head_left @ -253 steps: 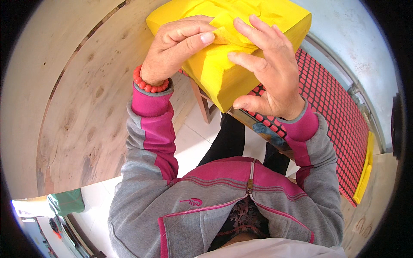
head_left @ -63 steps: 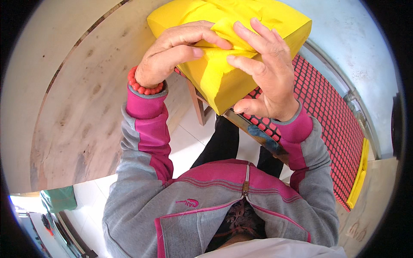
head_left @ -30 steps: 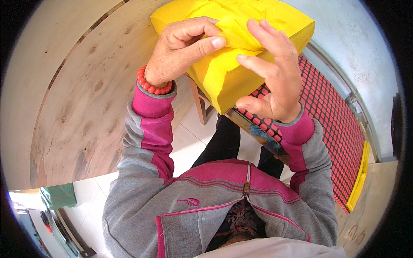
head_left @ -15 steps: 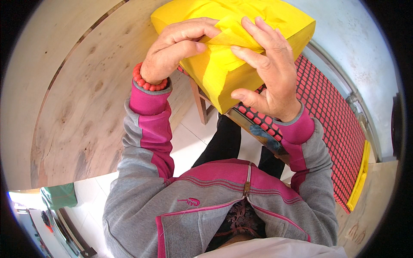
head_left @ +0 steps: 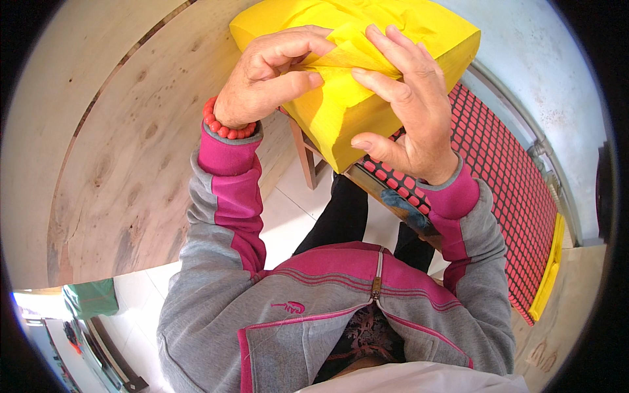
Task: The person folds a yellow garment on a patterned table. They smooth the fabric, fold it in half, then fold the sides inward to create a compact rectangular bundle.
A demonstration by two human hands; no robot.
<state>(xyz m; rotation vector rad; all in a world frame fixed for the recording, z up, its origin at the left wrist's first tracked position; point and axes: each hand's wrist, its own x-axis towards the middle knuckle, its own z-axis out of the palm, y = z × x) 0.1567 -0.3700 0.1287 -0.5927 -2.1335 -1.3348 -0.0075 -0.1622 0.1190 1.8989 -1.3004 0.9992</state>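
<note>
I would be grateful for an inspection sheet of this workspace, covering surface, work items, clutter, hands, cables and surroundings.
Surface: red-and-black patterned cover, with a large wooden board to its left.
Work items: box-shaped yellow fabric bundle, wrinkled on top, at the cover's far end.
Clutter: folded yellow piece along the cover's right edge.
Left hand: bare, fingers curled at the loose yellow fabric; grip unclear. Red bead bracelet on the wrist.
Right hand: bare, fingers spread at the fabric, thumb apart.
Cables: nothing seen that is clearly one.
Surroundings: pale wall at right, pale tiled floor, green item at lower left.
</note>
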